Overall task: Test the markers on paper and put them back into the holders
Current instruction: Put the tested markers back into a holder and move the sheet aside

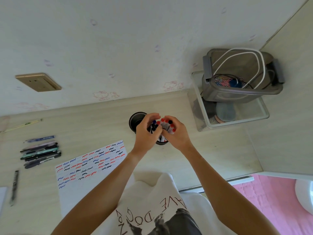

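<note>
Both hands are wrapped around a bunch of red, blue and black capped markers [162, 126] standing in a black mesh cup holder [161, 142]: left hand [147, 131] curled round the dark-capped ones, right hand [176, 133] round the red. A second black mesh holder [135, 120] stands just behind-left of it, and the white paper sheet with coloured squiggles [89, 165] lies in front-left.

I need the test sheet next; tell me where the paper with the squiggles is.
In the head view, the paper lies flat on the desk at lower left, right of the row of loose pens and left of the left hand.

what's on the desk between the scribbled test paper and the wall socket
In the head view, a row of pens lies on the desk between the test paper and the wall socket, a blue pen farthest back.
</note>
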